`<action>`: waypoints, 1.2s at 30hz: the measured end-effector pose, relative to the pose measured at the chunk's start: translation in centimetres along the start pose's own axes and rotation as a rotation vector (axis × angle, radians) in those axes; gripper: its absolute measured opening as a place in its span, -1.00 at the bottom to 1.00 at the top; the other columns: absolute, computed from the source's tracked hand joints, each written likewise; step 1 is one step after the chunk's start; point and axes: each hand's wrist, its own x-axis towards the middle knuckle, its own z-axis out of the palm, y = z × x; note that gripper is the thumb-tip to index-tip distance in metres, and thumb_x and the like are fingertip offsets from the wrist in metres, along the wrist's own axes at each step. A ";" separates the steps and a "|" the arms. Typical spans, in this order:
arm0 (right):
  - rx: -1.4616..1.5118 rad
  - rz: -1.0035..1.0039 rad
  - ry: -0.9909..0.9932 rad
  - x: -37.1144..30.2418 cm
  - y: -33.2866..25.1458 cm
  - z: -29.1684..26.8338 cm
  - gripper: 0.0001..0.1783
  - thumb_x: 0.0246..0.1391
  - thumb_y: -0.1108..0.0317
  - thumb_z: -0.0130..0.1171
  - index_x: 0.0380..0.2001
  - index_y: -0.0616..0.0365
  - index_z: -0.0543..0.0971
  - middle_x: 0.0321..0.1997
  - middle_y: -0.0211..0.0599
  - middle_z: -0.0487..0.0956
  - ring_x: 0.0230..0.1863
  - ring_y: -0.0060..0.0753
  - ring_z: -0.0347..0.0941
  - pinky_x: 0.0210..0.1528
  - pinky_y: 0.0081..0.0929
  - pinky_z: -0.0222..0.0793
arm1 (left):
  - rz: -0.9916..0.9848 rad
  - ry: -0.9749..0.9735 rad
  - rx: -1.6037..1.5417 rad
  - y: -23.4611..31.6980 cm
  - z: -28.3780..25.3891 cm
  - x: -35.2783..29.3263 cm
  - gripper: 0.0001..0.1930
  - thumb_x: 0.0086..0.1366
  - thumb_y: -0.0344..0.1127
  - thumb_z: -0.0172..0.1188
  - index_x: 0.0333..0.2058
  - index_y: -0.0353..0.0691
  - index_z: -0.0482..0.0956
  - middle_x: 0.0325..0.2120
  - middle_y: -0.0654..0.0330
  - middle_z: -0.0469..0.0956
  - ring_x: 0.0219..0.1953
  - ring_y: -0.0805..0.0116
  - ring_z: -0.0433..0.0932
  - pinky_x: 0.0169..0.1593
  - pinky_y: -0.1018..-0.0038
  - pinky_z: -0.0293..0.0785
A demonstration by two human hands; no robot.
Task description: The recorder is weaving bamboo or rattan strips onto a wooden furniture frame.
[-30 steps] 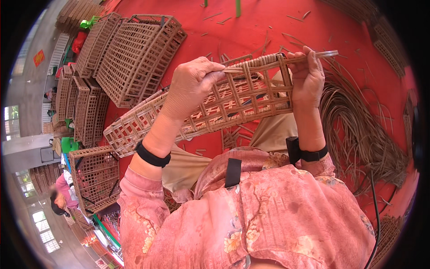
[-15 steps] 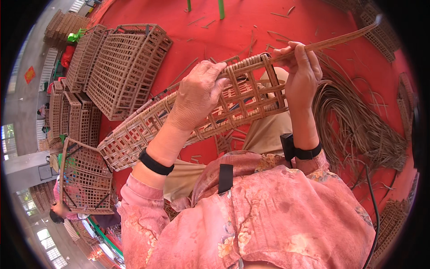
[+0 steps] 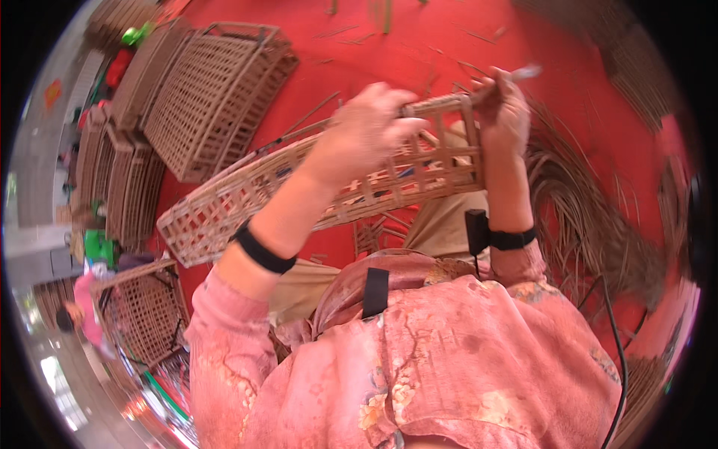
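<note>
An open-weave wicker basket [image 3: 262,191] lies tilted across my lap, its long side running from lower left to upper right. My left hand [image 3: 363,138], blurred by motion, is at the upper rim near the right end, thumb and fingers either side of the rim. My right hand [image 3: 507,116] is closed beside the basket's right corner, pinching a flat brown weaving strip. The strip's pale, smeared end [image 3: 528,72] sticks out past the fingers. Part of the strip is hidden by the hand.
Stacked wicker baskets [image 3: 217,105] stand at the left on the red floor [image 3: 419,45]. A heap of loose strips [image 3: 591,217] lies at the right. Strip scraps are scattered beyond. At the far left, a person in pink [image 3: 88,310] is by another basket [image 3: 146,310].
My left hand has moved right along the rim. Less of the strip shows beyond my right hand, and its tip is nearer. The basket has shifted slightly.
</note>
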 end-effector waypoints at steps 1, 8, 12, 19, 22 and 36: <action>-0.142 -0.057 0.047 -0.4 0.1 1.1 -0.79 0.30 0.31 0.15 -0.19 0.24 0.62 -0.43 -0.27 0.63 -0.39 -0.32 0.63 -0.30 -0.40 0.61 | 0.103 0.077 0.029 -0.1 0.8 0.2 -0.67 0.25 -0.24 0.28 -0.08 -0.30 0.62 -0.29 0.04 0.57 -0.19 0.09 0.58 -0.09 0.26 0.50; 0.000 0.019 -0.119 2.3 -0.7 -4.5 -0.78 0.32 0.27 0.12 -0.12 0.17 0.61 -0.37 -0.33 0.63 -0.34 -0.34 0.57 -0.26 -0.31 0.55 | 0.121 -0.083 0.331 2.7 2.7 2.8 -0.80 0.15 -0.25 0.28 -0.31 -0.24 0.68 -0.34 0.04 0.66 -0.22 0.08 0.68 -0.18 0.23 0.61; 0.028 0.075 -0.249 2.4 -0.9 -4.6 -0.78 0.34 0.26 0.10 -0.12 0.17 0.59 -0.36 -0.33 0.62 -0.27 -0.32 0.58 -0.21 -0.30 0.55 | 0.189 -0.143 0.588 3.4 4.0 3.6 -0.80 0.13 -0.22 0.28 -0.34 -0.22 0.70 -0.34 0.09 0.70 -0.21 0.19 0.71 -0.23 0.26 0.62; -0.220 0.064 -0.093 2.0 -1.0 -3.7 -0.67 0.38 0.13 0.04 -0.15 0.19 0.58 -0.40 -0.33 0.57 -0.30 -0.39 0.53 -0.16 -0.28 0.51 | 0.276 -0.042 0.532 1.1 2.7 3.3 -0.85 0.10 -0.28 0.25 -0.37 -0.16 0.71 -0.37 0.18 0.70 -0.24 0.22 0.70 -0.22 0.33 0.63; -0.856 0.000 0.187 -3.7 -3.6 0.6 -0.64 0.35 0.08 0.09 -0.23 0.18 0.62 -0.47 -0.35 0.57 -0.41 -0.51 0.52 -0.35 -0.45 0.47 | 0.451 0.241 0.459 -3.6 0.7 0.8 -0.86 0.12 -0.34 0.18 -0.38 -0.12 0.71 -0.35 0.28 0.69 -0.24 0.23 0.67 -0.14 0.35 0.63; -1.493 -0.767 -1.214 -16.1 14.7 19.3 -0.60 0.17 0.20 0.21 0.01 0.16 0.57 -0.11 -0.08 0.61 -0.01 -0.02 0.53 0.04 -0.15 0.43 | -0.102 0.405 0.240 -17.1 -15.0 -22.5 -0.72 0.26 -0.35 0.25 -0.05 -0.20 0.66 -0.15 0.14 0.67 -0.05 0.12 0.60 0.09 0.26 0.48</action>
